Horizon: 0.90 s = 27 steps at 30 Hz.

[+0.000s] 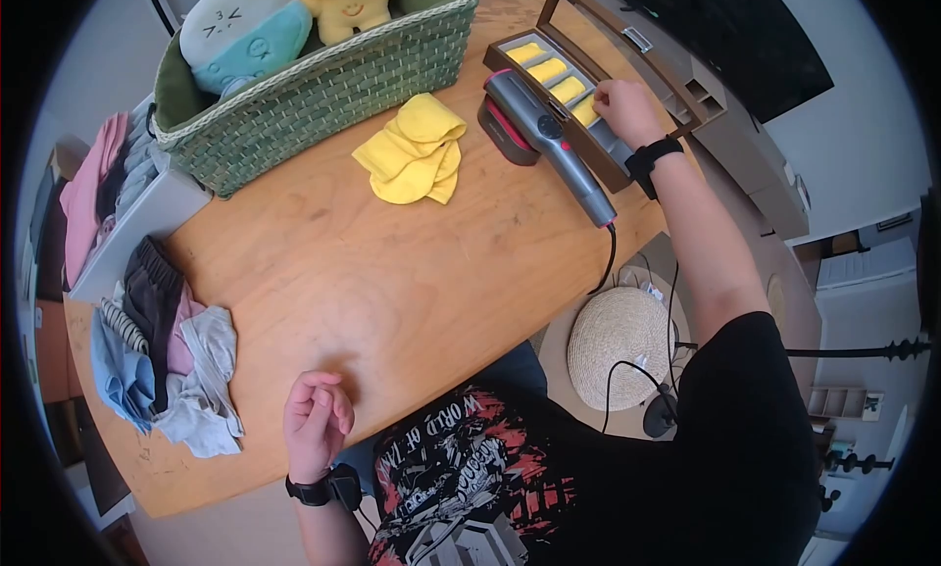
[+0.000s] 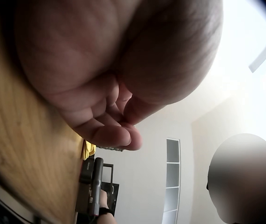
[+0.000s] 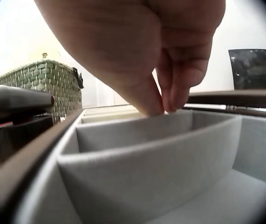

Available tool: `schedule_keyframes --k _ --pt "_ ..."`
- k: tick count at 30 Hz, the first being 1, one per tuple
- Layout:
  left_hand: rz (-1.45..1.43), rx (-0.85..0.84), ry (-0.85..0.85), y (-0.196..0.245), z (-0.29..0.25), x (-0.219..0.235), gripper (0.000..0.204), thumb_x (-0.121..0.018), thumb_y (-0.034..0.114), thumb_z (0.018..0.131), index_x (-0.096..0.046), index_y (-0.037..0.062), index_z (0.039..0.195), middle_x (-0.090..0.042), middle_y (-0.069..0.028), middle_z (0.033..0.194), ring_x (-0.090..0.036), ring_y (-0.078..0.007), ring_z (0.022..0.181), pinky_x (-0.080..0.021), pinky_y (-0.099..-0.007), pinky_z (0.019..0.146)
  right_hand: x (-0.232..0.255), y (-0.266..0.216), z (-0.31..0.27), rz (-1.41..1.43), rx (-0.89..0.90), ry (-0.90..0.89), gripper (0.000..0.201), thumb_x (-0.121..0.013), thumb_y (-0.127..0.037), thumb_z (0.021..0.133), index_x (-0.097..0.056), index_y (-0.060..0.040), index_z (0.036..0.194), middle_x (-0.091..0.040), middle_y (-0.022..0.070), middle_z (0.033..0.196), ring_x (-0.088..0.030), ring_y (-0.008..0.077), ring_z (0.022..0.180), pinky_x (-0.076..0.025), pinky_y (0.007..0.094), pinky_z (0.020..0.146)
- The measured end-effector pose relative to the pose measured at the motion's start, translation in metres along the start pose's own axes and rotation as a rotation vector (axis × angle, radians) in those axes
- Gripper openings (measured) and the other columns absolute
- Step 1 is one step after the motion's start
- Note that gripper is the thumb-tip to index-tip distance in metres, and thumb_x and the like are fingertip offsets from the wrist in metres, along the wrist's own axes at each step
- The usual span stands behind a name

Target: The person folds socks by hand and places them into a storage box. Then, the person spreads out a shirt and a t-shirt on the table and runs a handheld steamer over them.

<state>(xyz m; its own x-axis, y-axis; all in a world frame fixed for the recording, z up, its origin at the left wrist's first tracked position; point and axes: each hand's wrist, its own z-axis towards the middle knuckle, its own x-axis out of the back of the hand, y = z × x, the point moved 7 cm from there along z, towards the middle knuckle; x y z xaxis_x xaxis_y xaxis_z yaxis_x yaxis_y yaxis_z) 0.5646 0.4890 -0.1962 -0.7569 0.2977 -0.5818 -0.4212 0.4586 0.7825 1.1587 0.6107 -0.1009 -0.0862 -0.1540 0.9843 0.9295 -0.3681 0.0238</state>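
My right hand (image 1: 627,113) reaches into a brown compartment box (image 1: 618,179) whose framed lid stands up. Rolled yellow cloths (image 1: 546,70) fill several compartments. In the right wrist view, thumb and fingertips come together just past a grey divider (image 3: 137,133), beside the last yellow roll; I cannot tell whether they pinch it. My left hand (image 1: 319,419) hovers by the table's near edge, palm turned inward, fingers loosely curled around nothing. A stack of yellow cloths (image 1: 417,152) lies mid-table, left of the box.
A grey-and-pink handheld steamer (image 1: 559,145) lies along the box, its cord dropping off the table (image 1: 323,272). A green woven basket (image 1: 323,110) with plush toys (image 1: 245,37) stands at the back. Clothes (image 1: 181,350) lie heaped at left. Beside the table is a round woven pouf (image 1: 622,345).
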Motion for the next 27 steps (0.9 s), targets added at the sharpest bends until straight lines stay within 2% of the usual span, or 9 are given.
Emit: schedule_keyframes --k 6,10,12,14,17,18,21,24,27 --pt "-0.004 0.01 -0.006 0.0 0.0 0.0 0.02 -0.051 0.011 0.107 -0.056 -0.0009 0.121 -0.055 -0.0037 0.078 -0.049 -0.0096 0.059 -0.041 -0.0226 0.055 0.011 -0.028 -0.008 0.03 -0.001 -0.205 0.026 -0.079 -0.028 0.082 -0.076 -0.005 0.094 -0.074 0.0173 0.093 -0.071 0.0334 0.093 -0.056 0.0432 0.084" --pt "-0.018 0.04 0.013 0.002 0.0 0.001 0.02 -0.052 0.012 0.106 -0.057 -0.0005 0.121 -0.056 -0.0042 0.078 -0.05 -0.0102 0.061 -0.041 -0.0233 0.057 0.019 -0.05 -0.002 -0.007 0.079 -0.138 0.025 -0.075 -0.028 0.086 -0.076 -0.0038 0.093 -0.073 0.0176 0.092 -0.071 0.035 0.09 -0.055 0.043 0.083" --pt "-0.035 0.047 -0.007 0.001 0.0 -0.001 0.02 -0.053 0.012 0.106 -0.057 -0.0003 0.121 -0.055 -0.0045 0.079 -0.05 -0.0107 0.062 -0.042 -0.0238 0.057 0.068 -0.101 -0.02 0.183 0.174 0.118 0.021 -0.071 -0.024 0.089 -0.075 -0.0033 0.093 -0.073 0.0181 0.093 -0.069 0.0363 0.09 -0.055 0.0438 0.082" --pt "-0.034 0.039 -0.011 0.001 0.001 -0.001 0.02 -0.053 0.012 0.106 -0.057 -0.0002 0.121 -0.055 -0.0045 0.08 -0.05 -0.0108 0.062 -0.042 -0.0237 0.058 0.093 -0.157 -0.045 0.414 0.384 0.192 0.017 -0.067 -0.019 0.09 -0.073 -0.0032 0.093 -0.072 0.0182 0.092 -0.068 0.0374 0.089 -0.054 0.0446 0.081" --pt "-0.035 0.053 -0.018 0.0 0.001 -0.002 0.02 -0.054 0.012 0.106 -0.057 0.0001 0.122 -0.055 -0.0045 0.08 -0.05 -0.0109 0.062 -0.042 -0.0236 0.058 0.062 -0.212 -0.059 0.361 0.608 0.113 0.016 -0.071 -0.012 0.085 -0.07 -0.0014 0.098 -0.069 0.0153 0.093 -0.066 0.0333 0.092 -0.054 0.0411 0.082" --pt "-0.041 0.065 -0.014 0.0 0.001 -0.002 0.02 -0.054 0.012 0.106 -0.057 0.0003 0.122 -0.055 -0.0044 0.08 -0.051 -0.011 0.063 -0.042 -0.0236 0.058 0.057 -0.229 -0.066 0.321 0.671 0.102 0.017 -0.071 -0.011 0.084 -0.07 -0.0029 0.1 -0.069 0.0143 0.101 -0.064 0.0322 0.103 -0.053 0.0415 0.088" --pt "-0.045 0.061 -0.016 0.001 0.001 -0.001 0.02 -0.054 0.012 0.105 -0.057 0.0005 0.122 -0.055 -0.0043 0.08 -0.051 -0.0112 0.064 -0.042 -0.0238 0.059 0.029 -0.251 -0.06 0.312 0.648 0.055 0.02 -0.072 -0.012 0.084 -0.071 -0.004 0.102 -0.068 0.0137 0.107 -0.061 0.031 0.11 -0.052 0.041 0.092" --pt "-0.055 0.046 -0.015 0.002 0.001 -0.001 0.021 -0.054 0.011 0.105 -0.057 0.0001 0.122 -0.055 -0.0044 0.08 -0.051 -0.0114 0.065 -0.043 -0.0241 0.06 0.018 -0.259 -0.043 0.194 0.612 -0.016 0.021 -0.072 -0.013 0.085 -0.07 -0.003 0.103 -0.069 0.0146 0.103 -0.064 0.0322 0.105 -0.053 0.0417 0.089" --pt "-0.059 0.038 -0.006 0.001 0.0 0.0 0.021 -0.054 0.011 0.105 -0.057 -0.0005 0.122 -0.056 -0.004 0.081 -0.051 -0.0116 0.065 -0.043 -0.0242 0.06 0.03 -0.243 -0.026 0.438 0.37 -0.095 0.02 -0.071 -0.015 0.09 -0.068 -0.0003 0.104 -0.072 0.0118 0.095 -0.069 0.0307 0.086 -0.054 0.0382 0.078"
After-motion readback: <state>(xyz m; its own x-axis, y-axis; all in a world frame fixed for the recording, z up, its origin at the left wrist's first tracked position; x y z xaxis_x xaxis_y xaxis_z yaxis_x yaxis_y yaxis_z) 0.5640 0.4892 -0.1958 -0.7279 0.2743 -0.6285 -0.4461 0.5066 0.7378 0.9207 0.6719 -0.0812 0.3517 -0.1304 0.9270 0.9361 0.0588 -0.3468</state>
